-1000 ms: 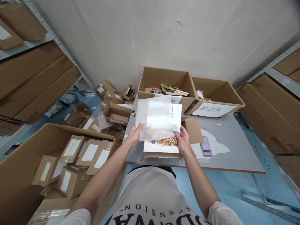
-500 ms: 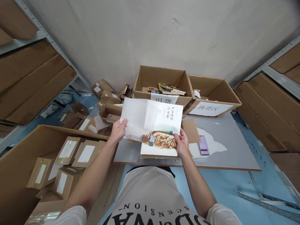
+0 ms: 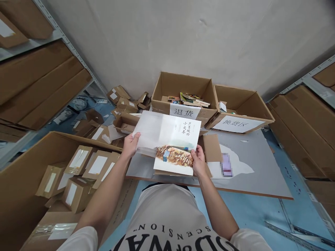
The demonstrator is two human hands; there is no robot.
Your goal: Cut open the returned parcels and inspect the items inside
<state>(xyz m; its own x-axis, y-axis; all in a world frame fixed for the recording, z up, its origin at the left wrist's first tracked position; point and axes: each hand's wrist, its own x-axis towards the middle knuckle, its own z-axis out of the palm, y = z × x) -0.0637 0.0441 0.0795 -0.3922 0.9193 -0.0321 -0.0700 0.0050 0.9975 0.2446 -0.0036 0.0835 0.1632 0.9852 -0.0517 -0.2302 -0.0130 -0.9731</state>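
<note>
A picture book (image 3: 175,150) with a boy in a striped shirt on its cover is held above the table, front facing up. Pinched in my left hand (image 3: 131,144) is the edge of a translucent white sleeve (image 3: 148,130), which spreads out from the book's left side. My right hand (image 3: 198,160) grips the book's right edge, thumb on the cover and fingers underneath. Under and beside the book lies an opened cardboard mailer (image 3: 212,148). A blurred purple item (image 3: 226,165) rests on a white patch to the right.
Two large cartons with handwritten signs, one with books (image 3: 192,99) inside, the other a right carton (image 3: 242,103), stand at the table's (image 3: 261,167) back. A big carton (image 3: 15,174) at left holds several small boxes (image 3: 98,164). Shelves flank both sides.
The book and both hands have shifted slightly left, and the book's tilt differs a little. The camera view has turned slightly. Both hands keep their hold.
</note>
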